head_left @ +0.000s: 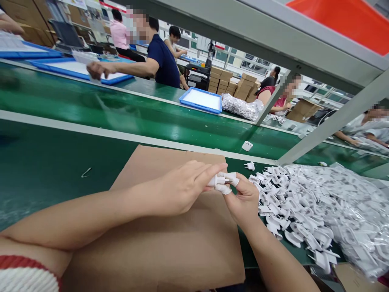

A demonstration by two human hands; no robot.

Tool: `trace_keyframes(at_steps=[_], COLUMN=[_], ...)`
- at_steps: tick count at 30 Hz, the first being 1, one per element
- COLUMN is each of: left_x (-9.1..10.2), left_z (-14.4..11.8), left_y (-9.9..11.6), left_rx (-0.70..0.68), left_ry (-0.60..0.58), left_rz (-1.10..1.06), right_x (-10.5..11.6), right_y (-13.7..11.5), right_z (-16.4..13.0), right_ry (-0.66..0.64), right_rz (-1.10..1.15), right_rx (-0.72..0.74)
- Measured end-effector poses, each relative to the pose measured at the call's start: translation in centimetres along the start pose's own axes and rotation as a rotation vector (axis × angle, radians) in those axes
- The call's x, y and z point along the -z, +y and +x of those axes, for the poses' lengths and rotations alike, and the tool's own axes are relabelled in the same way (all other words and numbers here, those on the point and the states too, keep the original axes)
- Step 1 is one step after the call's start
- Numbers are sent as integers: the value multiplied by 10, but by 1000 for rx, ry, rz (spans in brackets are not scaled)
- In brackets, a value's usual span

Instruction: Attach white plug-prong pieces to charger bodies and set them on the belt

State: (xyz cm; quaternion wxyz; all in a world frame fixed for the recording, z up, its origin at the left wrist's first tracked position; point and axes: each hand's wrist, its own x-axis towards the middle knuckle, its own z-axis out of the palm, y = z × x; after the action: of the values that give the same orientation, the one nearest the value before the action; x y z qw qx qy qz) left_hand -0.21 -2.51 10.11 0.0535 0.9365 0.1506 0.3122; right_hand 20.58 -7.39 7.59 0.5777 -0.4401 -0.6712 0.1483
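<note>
A white two-pin plug part (221, 179) is held between my hands above a brown cardboard sheet (170, 243). My left hand (182, 188) is closed around its rear, fingers pressed together over it. My right hand (244, 198) pinches it near the pins, with white finger covers on thumb and forefinger. The plug's pins point right. Much of the part is hidden by my fingers. Just right of my right hand lies a heap of white plug pieces (282, 198), with one loose plug piece (249, 166) at its upper edge.
A large clear plastic bag (358, 215) of white parts lies at the right. Beyond the bench runs a green conveyor belt (146, 117) carrying a white square piece (247, 146). Blue trays (200, 100) stand on its far side, where co-workers sit. A slanted metal post (334, 117) rises at the right.
</note>
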Motion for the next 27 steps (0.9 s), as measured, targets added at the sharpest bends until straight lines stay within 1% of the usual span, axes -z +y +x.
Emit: trace_keyframes(at_steps=[2,5,7,9,12,17,20,23,25,27], left_x=[4,9,12,13,12,3,0,-1,-5,-14], left_z=[2,3,4,3,1,-3,-2,1,2,0], left_y=[-1,-5,-7,-8,-8,-7,-7,-7,-10,-18], left_rx=[17,27,14,-12,-44,-23,-36,-68,-76,-32], left_ry=[-26,-67,-73,-87,-108,-110,-88,-41,-24,-34], left_rz=[-24,-42,-57,-82,-100,-94,-103,-146,-175,-203], right_x=[2,5,5,4,2,0,-1,0,-2,-5], right_y=[3,9,9,7,3,3,2,1,5,15], right_z=[2,4,5,4,2,1,1,0,0,-1], right_ry=[-42,-128,-146,-133,-116,-98,-85,-57,-61,-84], right_rz=[54,226,279,236,139,-7,-6,49,92,133], right_rx=[-65,-203,-240,-208,-111,33,84,53,-19,-117])
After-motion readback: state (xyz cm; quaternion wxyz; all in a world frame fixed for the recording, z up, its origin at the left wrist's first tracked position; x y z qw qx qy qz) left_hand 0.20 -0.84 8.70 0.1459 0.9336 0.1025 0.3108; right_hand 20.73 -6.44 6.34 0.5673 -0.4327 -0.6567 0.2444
